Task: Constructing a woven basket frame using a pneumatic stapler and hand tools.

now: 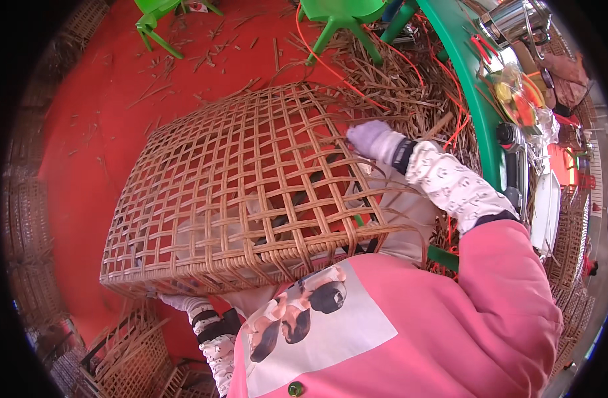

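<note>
A large brown open-weave wicker basket (231, 174), woven in a grid of flat strands, lies across my lap and reaches away to the far left. Dark frame bars show through its gaps. My right hand (370, 138), in a pale lavender glove, is curled closed at the basket's right edge; whatever is between its fingers is hidden. Loose strand ends (410, 229) curve out from that edge beside my right forearm. Beneath the near left corner is my left hand (178, 302), also gloved, touching the basket's underside. Its fingers are mostly hidden by the weave.
Cut strands (390, 79) are heaped on the red floor (91, 166) at the far right, with an orange cord (317, 56) among them. Green chairs (340, 13) stand beyond. A green table (480, 113) at right bears tools and a metal pot (516, 23). Woven baskets (135, 351) sit lower left.
</note>
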`<state>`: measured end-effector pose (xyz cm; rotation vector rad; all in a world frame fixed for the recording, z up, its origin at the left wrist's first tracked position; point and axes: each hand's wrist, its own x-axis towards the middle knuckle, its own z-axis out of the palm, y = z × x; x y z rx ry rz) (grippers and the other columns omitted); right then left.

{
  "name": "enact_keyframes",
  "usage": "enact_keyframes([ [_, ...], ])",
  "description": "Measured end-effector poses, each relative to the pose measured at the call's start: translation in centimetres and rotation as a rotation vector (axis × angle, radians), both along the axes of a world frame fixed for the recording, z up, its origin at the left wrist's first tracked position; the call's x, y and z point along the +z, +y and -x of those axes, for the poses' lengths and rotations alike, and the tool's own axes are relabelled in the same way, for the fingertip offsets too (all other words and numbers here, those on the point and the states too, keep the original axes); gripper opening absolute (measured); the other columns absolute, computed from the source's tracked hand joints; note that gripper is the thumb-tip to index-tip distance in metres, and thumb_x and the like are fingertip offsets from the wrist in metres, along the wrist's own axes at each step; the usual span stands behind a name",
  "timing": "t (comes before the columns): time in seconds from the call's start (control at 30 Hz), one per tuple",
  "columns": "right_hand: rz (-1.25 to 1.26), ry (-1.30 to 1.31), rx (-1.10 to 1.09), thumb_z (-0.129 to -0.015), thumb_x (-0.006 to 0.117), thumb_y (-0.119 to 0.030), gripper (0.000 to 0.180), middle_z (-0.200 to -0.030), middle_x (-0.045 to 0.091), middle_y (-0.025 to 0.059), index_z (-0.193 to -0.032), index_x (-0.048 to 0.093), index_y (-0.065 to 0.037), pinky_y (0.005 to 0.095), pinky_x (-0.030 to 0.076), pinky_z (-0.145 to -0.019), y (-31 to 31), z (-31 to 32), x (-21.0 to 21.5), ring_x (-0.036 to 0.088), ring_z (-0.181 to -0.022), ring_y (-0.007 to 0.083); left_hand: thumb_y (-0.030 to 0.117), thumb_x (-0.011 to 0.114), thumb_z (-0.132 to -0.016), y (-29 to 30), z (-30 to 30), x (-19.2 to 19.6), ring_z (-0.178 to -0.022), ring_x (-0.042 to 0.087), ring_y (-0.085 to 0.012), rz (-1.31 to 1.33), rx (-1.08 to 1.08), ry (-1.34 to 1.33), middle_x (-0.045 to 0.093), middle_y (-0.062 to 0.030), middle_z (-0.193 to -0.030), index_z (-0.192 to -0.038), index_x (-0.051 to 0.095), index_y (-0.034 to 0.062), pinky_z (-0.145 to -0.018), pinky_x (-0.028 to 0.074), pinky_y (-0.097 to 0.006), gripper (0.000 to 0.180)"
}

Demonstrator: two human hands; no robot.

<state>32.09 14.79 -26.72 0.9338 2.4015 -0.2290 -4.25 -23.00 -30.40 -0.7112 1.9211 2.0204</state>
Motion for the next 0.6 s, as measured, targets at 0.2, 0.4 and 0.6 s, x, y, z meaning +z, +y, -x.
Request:
enact_keyframes([
  [0.2, 0.02, 0.134, -0.098, -0.082, 0.043, -0.016, 0.023, -0.1, 0.057, 0.0175, -0.102, 0.053, -0.008, 0.0425, 0.047, -0.073, -1.3, -2.9, -1.0, 0.058, -0.085, 0.0336, 0.064, 0.028, -0.079, 0.6, -0.7, 1.1, -0.116, 0.04, -0.0262, 0.005, 0.005, 0.001, 0.037, -0.0076, -0.133, -0.131, 0.035, 0.0227, -0.084, 0.039, -0.043, 0.067],
  [0.4, -0.275, 1.162, -0.204, -0.078, 0.056, -0.006, 0.017, -0.088, 0.058, 0.0131, -0.095, 0.054, -0.005, 0.0333, 0.049, -0.067, -4.3, -4.6, 4.9, 0.058, -0.08, 0.0281, 0.067, 0.032, -0.076, 0.9, -1.0, 2.0, -0.096, 0.052, -0.025, -0.028, 0.043, 0.035, 0.055, -0.0092, -0.105, -0.115, 0.049, 0.0102, -0.074, 0.042, -0.044, 0.071],
  [0.6, 1.274, 1.125, -1.412, -0.087, 0.047, -0.044, 0.046, -0.095, 0.06, 0.0079, -0.111, 0.052, -0.005, 0.0298, 0.051, -0.072, -11.7, -3.3, 8.4, 0.06, -0.081, 0.0173, 0.068, 0.03, -0.076, 0.2, 0.1, -0.2, -0.101, 0.051, -0.0287, 0.03, 0.004, 0.012, 0.052, -0.0132, -0.113, -0.123, 0.043, 0.0111, -0.077, 0.043, -0.044, 0.075],
])
